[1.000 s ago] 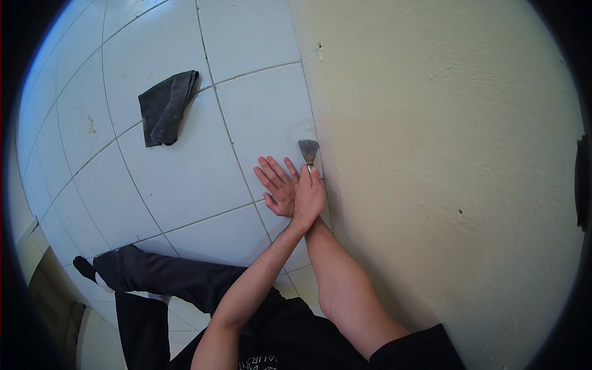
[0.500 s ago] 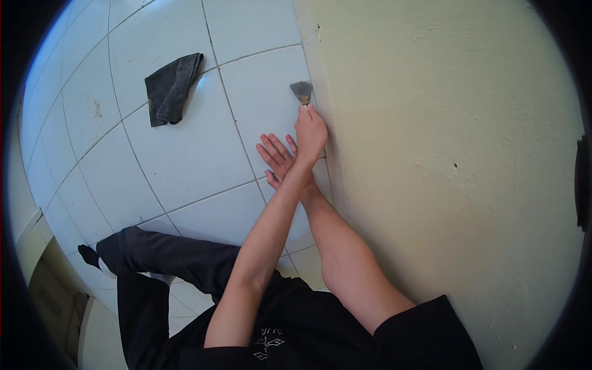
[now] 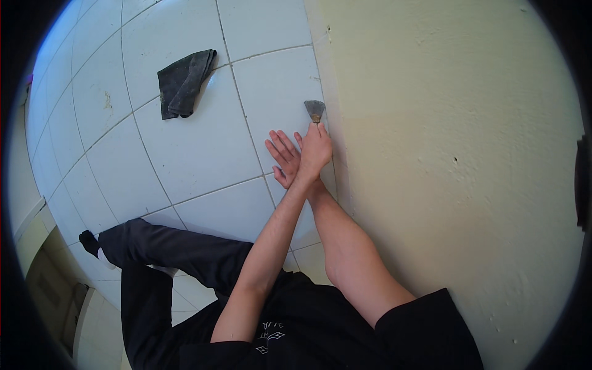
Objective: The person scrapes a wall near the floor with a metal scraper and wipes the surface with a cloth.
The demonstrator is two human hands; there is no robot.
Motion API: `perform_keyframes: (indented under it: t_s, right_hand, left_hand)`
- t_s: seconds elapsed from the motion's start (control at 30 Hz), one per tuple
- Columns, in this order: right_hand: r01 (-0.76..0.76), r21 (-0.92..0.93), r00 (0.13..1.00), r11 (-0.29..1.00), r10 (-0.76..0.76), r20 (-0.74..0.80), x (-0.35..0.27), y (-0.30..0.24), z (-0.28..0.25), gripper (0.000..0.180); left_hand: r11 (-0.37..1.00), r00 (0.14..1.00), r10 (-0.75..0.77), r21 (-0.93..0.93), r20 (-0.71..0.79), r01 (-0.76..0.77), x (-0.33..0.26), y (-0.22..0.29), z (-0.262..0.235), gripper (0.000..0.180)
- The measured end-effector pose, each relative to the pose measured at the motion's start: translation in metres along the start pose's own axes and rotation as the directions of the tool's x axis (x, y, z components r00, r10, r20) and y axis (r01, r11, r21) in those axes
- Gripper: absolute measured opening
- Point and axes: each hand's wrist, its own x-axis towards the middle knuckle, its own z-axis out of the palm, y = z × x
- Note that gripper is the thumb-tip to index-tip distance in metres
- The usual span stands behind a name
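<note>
My left hand is closed round the handle of a putty knife, whose flared grey blade points away from me. The blade is low over the white tiles, close to the foot of the wall; whether it touches them I cannot tell. Beneath the crossing left wrist, my right hand lies flat on the floor with its fingers spread, holding nothing. Farther off to the left, a folded dark grey cloth rests on the tiles.
A cream wall with small pits rises along the right side. The tiled floor has a yellowish smudge at far left. My bent leg in dark trousers stretches out at lower left.
The putty knife in my left hand has been drawn back toward me along the wall. My right hand stays about where it was on the floor, and the view has shifted slightly.
</note>
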Motion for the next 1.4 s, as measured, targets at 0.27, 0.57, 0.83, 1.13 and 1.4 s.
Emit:
perform_keyframes:
  t_s: [0.27, 0.57, 0.83, 1.13, 1.4]
  right_hand:
    - [0.029, -0.044, 0.999, 0.999, -0.030, -0.023, 0.001, -0.003, 0.004, 0.079]
    - [0.054, -0.097, 0.999, 0.994, -0.054, 0.001, -0.001, -0.009, 0.007, 0.081]
    - [0.064, -0.094, 0.998, 0.994, -0.065, -0.015, 0.004, -0.012, 0.009, 0.082]
    - [0.058, -0.074, 0.998, 0.996, -0.057, 0.012, 0.001, -0.008, 0.016, 0.082]
    - [0.053, 0.077, 0.998, 0.996, -0.051, -0.030, 0.001, -0.010, 0.009, 0.080]
  left_hand:
    - [0.981, 0.999, 0.039, -0.194, 0.035, -0.032, 0.009, -0.003, -0.003, 0.042]
    - [0.798, 0.984, 0.162, -0.597, 0.076, -0.085, 0.004, -0.020, 0.002, 0.046]
    - [0.680, 0.978, 0.197, -0.728, 0.069, -0.085, -0.007, -0.003, 0.005, 0.050]
    - [0.698, 0.970, 0.201, -0.715, 0.138, -0.043, 0.009, 0.005, -0.003, 0.056]
    - [0.838, 0.993, 0.119, -0.538, 0.018, -0.090, -0.010, 0.004, 0.014, 0.062]
